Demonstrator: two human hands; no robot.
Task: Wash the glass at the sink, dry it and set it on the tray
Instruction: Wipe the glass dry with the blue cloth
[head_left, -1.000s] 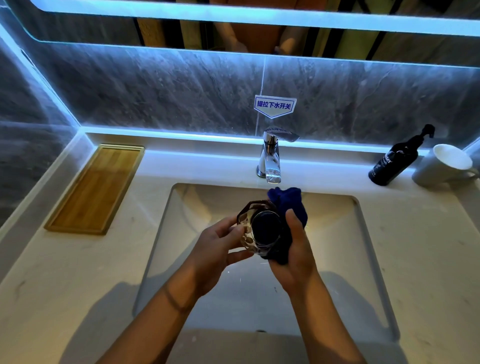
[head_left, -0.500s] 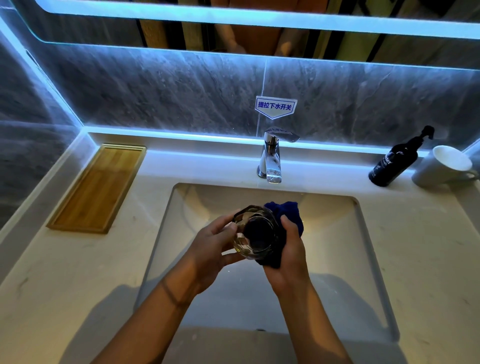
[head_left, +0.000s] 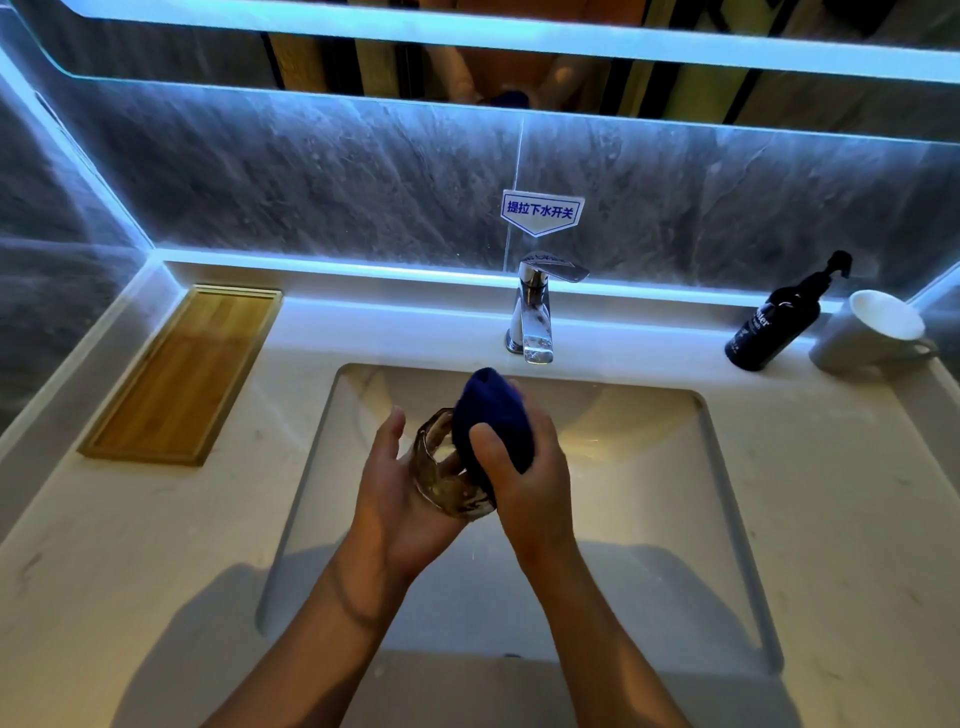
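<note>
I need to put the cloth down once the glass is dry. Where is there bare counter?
Bare counter lies left of the sink, in front of the wooden tray, and right of the sink. The far right corner is crowded by the pump bottle and white mug.

Illumination is dim and mixed. Cool blue-white LED strips along the grey marble-patterned backsplash and mirror edge supply most light; a warmer source overhead tints the pale rectangular sink basin. Forearm shadows fall toward the viewer across the counter. Wide-angle distortion bends edge lines. Focus is slightly soft throughout.
</note>
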